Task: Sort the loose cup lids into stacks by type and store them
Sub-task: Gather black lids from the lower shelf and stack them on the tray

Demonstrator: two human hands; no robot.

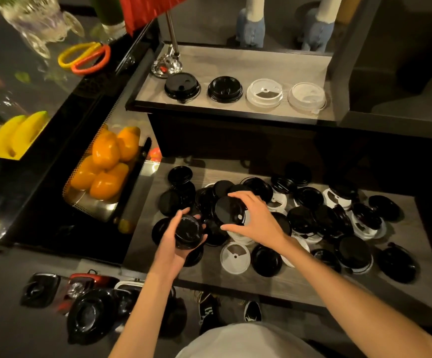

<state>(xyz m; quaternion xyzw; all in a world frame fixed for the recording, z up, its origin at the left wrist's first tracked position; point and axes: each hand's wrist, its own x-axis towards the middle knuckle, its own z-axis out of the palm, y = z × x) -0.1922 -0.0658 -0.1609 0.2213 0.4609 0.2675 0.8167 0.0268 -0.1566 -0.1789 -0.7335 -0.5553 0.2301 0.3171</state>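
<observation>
Holding a short stack of black lids (188,232) in my left hand (174,244), I have the fingers curled up around its sides, palm underneath. My right hand (254,218) pinches one black lid (229,211) by its rim, thumb on the near edge and fingers over the far edge, tilted just above the pile (310,220). That pile, black and white lids mixed and overlapping, spreads across the lower shelf (235,282) in front of me. On the upper shelf (225,62) four stacks stand in a row, apart from one another: two black (182,87) (225,89) at left, then a white one (264,93), then a clear one (307,96) at right. To my left sit oranges (105,164) in a metal tray (91,202), bananas (16,135) and scissors (84,58) on the dark counter (62,104).
</observation>
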